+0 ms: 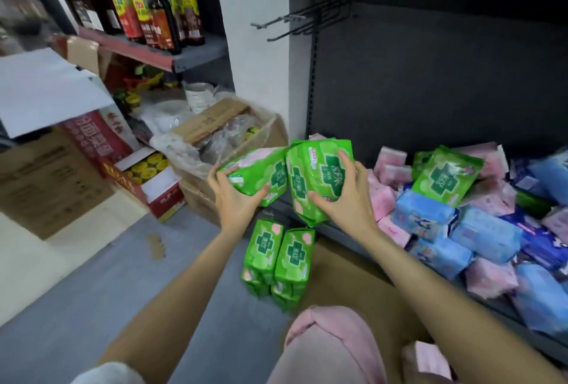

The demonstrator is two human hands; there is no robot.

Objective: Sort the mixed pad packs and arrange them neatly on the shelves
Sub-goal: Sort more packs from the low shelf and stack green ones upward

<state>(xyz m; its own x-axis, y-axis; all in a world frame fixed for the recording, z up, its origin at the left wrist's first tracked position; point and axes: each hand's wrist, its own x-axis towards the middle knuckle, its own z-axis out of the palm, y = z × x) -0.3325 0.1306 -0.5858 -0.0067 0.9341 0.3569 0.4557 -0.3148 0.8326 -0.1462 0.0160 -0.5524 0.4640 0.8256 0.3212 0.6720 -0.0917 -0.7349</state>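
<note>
Now each hand [234, 196] [346, 199] grips a green pack [261, 173] [319, 174] at shelf edge [338, 234].

Both forearms are bare. A white fleecy cuff [107, 373] shows at lower left. Pink fabric covers the knee [332, 350].
</note>
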